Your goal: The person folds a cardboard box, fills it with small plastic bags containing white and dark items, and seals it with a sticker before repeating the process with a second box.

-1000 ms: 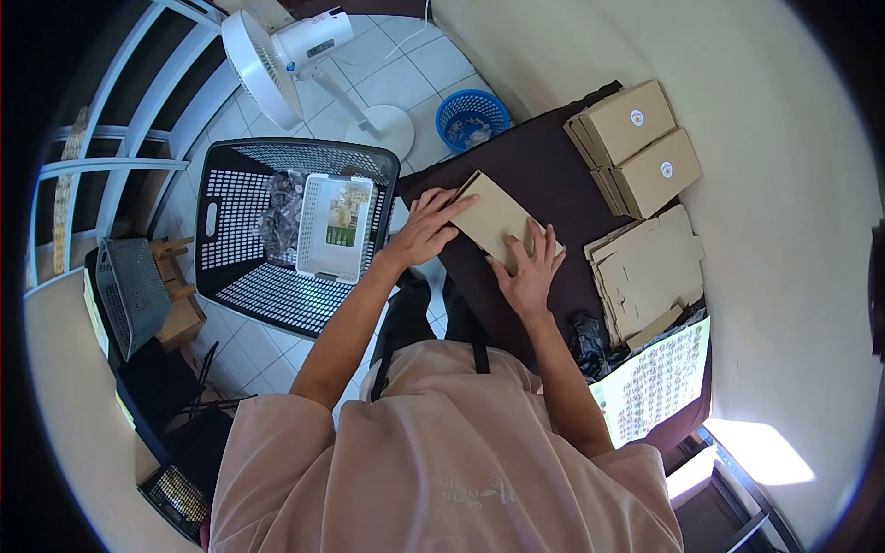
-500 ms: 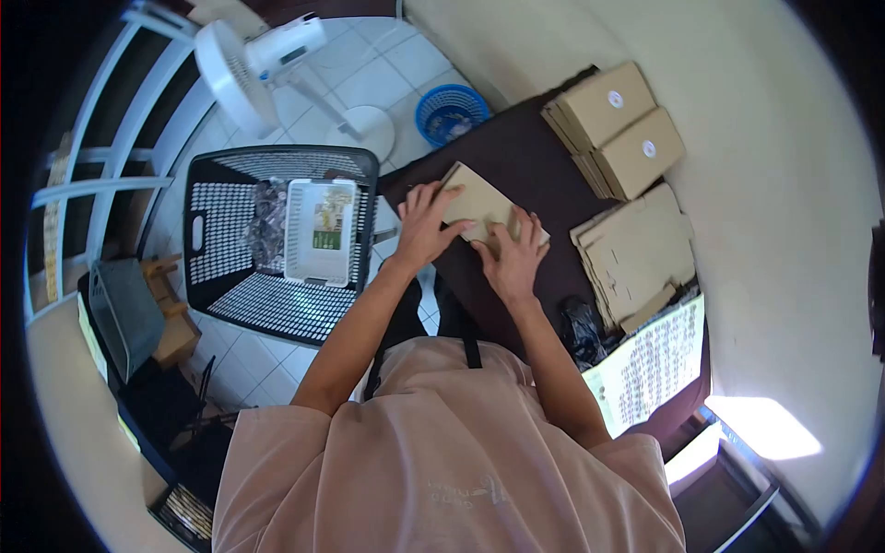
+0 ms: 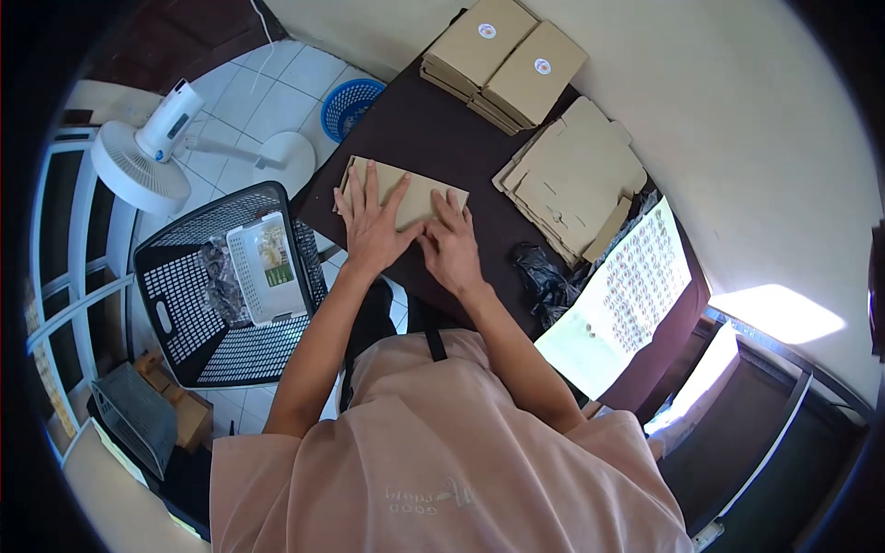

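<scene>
A flat brown cardboard box (image 3: 418,201) lies on the dark tabletop in front of me, its lid down. My left hand (image 3: 371,229) rests on the left part of the lid with its fingers spread. At the near right corner, my right hand (image 3: 452,251) grips the box, some fingers on top and others bent at the front edge. Both thumbs come close together by that near edge. The hands cover much of the box's front side.
Two stacks of cardboard boxes (image 3: 535,78) with round stickers stand at the back. Flattened cardboard (image 3: 576,175), a black plastic bag (image 3: 544,281) and a sticker sheet (image 3: 636,295) lie to the right. On the floor are a black basket (image 3: 198,364), a blue basket (image 3: 346,97) and a fan (image 3: 143,166).
My view has swung right, so the box appears turned and further left. My left fingers have spread flat over the lid, and my right hand has shifted to the front edge.
</scene>
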`<state>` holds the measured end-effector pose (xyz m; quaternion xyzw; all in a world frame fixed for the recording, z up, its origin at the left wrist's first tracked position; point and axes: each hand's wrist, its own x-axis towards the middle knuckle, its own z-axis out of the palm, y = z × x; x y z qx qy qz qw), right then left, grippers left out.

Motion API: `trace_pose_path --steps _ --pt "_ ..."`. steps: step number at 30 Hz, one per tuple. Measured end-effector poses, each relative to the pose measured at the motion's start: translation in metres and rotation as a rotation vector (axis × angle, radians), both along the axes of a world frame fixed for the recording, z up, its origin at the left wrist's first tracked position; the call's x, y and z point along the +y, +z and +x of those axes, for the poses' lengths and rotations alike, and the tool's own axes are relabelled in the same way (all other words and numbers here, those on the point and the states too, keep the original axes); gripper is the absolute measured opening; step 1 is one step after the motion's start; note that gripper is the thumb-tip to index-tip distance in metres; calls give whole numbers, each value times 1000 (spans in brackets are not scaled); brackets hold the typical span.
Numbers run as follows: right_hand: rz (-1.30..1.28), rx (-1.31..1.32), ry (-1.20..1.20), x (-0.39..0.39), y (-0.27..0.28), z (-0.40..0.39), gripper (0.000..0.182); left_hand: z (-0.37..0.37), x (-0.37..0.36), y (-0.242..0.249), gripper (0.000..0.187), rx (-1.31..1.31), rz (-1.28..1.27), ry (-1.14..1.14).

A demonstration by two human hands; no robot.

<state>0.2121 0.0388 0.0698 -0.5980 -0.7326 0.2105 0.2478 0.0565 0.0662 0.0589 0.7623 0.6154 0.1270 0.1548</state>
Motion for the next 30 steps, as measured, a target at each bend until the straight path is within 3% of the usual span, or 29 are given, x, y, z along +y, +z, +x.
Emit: trace_pose_path --steps 2,4,5,8,10,11,12,14,17,21,26,28,29,30 --pt "-154 335 -44 -9 8 22 10 9 2 4 76 36 -52 37" --pt "27 196 -218 -13 39 57 7 14 4 6 82 70 -95 77" --pt "-95 220 -389 -20 52 78 8 15 4 7 83 83 -133 82" --pt "-47 112 -828 -42 35 176 14 17 3 -2 85 63 -146 94" --pt "-102 -80 -958 -64 17 246 17 20 0 -9 85 32 -124 106" --pt "-150 -47 -1048 -76 5 275 19 22 -2 -11 84 70 -117 70" --pt "-178 -2 -1069 -86 1 290 19 22 -3 -13 83 108 -110 33" --pt "-183 -272 -962 -116 -34 337 19 20 -4 -20 86 96 -94 31" --pt "-166 -393 -853 -115 -32 325 19 21 -1 0 93 55 -157 42" --pt "-189 -355 -842 -110 -35 322 13 24 0 9 105 40 -233 61" --pt "-112 -346 -707 -106 -40 321 8 24 5 19 105 111 -343 68" --pt "-331 -243 -812 -103 -33 318 7 24 5 17 106 107 -377 65" --pt "-177 -409 -651 -113 -62 346 8 25 4 16 106 110 -372 69" --pt "-175 -404 -651 -111 -58 343 8 25 4 15 106 103 -367 73"
